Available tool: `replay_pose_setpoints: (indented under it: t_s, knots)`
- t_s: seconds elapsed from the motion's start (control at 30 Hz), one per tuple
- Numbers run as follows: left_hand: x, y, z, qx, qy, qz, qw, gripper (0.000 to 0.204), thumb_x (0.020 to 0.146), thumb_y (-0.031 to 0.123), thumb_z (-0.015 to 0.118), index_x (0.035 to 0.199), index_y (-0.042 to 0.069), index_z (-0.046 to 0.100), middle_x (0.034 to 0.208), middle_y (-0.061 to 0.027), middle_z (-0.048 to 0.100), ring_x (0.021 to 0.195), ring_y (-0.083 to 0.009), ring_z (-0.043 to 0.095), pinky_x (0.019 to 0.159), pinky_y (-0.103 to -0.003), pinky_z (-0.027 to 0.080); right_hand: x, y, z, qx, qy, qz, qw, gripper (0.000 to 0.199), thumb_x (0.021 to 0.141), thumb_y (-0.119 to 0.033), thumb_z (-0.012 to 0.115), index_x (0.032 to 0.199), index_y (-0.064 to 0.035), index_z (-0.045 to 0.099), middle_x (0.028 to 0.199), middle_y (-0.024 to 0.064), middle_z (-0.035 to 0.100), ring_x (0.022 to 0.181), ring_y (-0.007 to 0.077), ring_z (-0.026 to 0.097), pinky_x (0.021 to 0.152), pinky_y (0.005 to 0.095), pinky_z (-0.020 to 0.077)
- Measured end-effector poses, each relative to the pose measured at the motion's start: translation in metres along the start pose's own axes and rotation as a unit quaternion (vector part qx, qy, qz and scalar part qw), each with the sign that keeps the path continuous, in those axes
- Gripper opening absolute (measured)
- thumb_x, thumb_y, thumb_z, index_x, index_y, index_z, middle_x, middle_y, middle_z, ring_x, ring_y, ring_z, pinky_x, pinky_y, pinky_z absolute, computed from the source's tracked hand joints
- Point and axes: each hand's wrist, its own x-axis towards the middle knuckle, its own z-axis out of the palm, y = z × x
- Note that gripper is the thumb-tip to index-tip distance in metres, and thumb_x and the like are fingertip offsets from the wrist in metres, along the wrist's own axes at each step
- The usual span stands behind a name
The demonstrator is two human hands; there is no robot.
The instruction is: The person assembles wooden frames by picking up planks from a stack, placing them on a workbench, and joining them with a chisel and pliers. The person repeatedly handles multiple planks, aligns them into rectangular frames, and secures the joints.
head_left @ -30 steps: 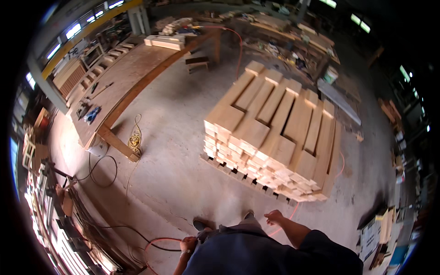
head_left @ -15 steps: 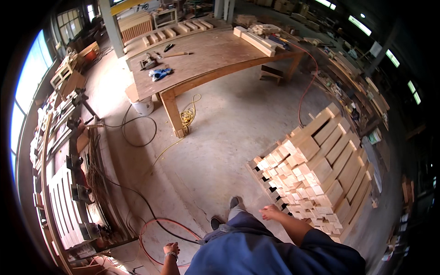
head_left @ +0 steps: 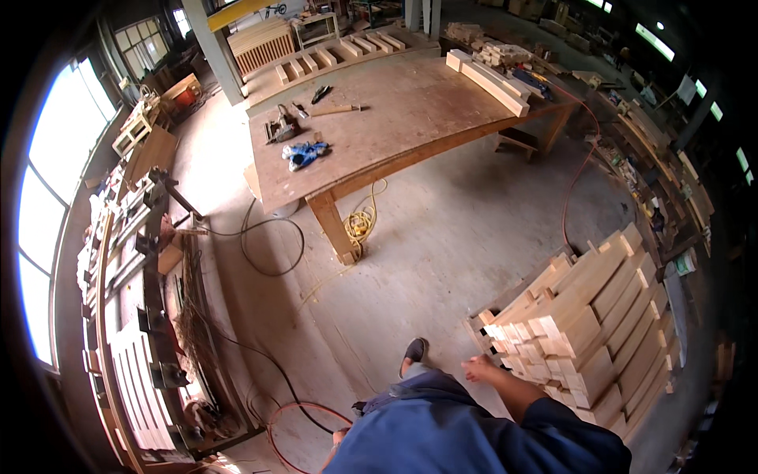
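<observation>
Broad floor point(head_left: 426, 261) ran from the workbench point(head_left: 379, 118) edge to the timber stack point(head_left: 596, 324), near the right hand point(head_left: 477, 368), fingers loosely relaxed! By the red hose point(head_left: 272, 433), the left hand point(head_left: 339, 436) hid its fingers; couldn't tell.

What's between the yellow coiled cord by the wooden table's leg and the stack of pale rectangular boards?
Head view: from the yellow coiled cord, grey concrete floor, then the wooden pallet's edge beneath the stack of pale rectangular boards.

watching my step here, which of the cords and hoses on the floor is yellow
The yellow cord, bundled just right of the near leg of the worktable; the black hose and red hose differ in colour.
</observation>
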Motion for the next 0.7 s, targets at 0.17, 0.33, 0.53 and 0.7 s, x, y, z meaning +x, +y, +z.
replay_pose_setpoints:
  t_s: [0.17, 0.33, 0.53, 0.7]
  knots:
    - [0.088, 0.132, -0.064, -0.161, 0.017, -0.008, 0.987, 0.025, 0.095, 0.027, 0.069, 0.101, 0.004, 0.077, 0.08, -0.0089, 0.075, 0.07, -0.0191, 0.074, 0.06, -0.033, 0.058, 0.049, -0.134, -0.042, 0.039, -0.022, -0.086, 0.995, 0.035, 0.099, -0.036, 0.072, 0.115, -0.0042, 0.068, 0.093, 0.01, 0.077, 0.076, 0.0194, 0.076, 0.063, 0.0343, 0.0614]
    - [0.15, 0.276, -0.095, -0.142, 0.019, 0.005, 0.99, 0.031, 0.093, 0.025, 0.07, 0.111, 0.0, 0.074, 0.091, -0.009, 0.076, 0.077, -0.0236, 0.075, 0.067, -0.037, 0.061, 0.047, -0.198, -0.079, 0.137, 0.001, -0.136, 0.981, 0.039, 0.101, -0.038, 0.07, 0.116, -0.0024, 0.067, 0.095, 0.0107, 0.076, 0.077, 0.0192, 0.075, 0.066, 0.0333, 0.0611]
    - [0.253, 0.412, -0.082, 0.164, -0.043, 0.151, 0.974, 0.039, 0.084, 0.034, 0.076, 0.109, 0.005, 0.08, 0.112, -0.0133, 0.079, 0.102, -0.0277, 0.075, 0.095, -0.036, 0.058, 0.08, -0.132, -0.092, 0.132, 0.078, 0.039, 0.987, 0.038, 0.1, -0.037, 0.07, 0.102, 0.0001, 0.071, 0.086, 0.0137, 0.076, 0.069, 0.0222, 0.074, 0.06, 0.0381, 0.0618]
    - [0.317, 0.559, -0.095, 0.327, -0.082, 0.194, 0.921, 0.04, 0.085, 0.042, 0.068, 0.103, 0.008, 0.079, 0.11, -0.0198, 0.077, 0.099, -0.0397, 0.072, 0.09, -0.046, 0.058, 0.063, -0.094, -0.054, 0.187, 0.071, 0.136, 0.97, 0.042, 0.099, -0.037, 0.071, 0.085, 0.002, 0.074, 0.072, 0.0117, 0.073, 0.058, 0.0199, 0.071, 0.053, 0.036, 0.0605]
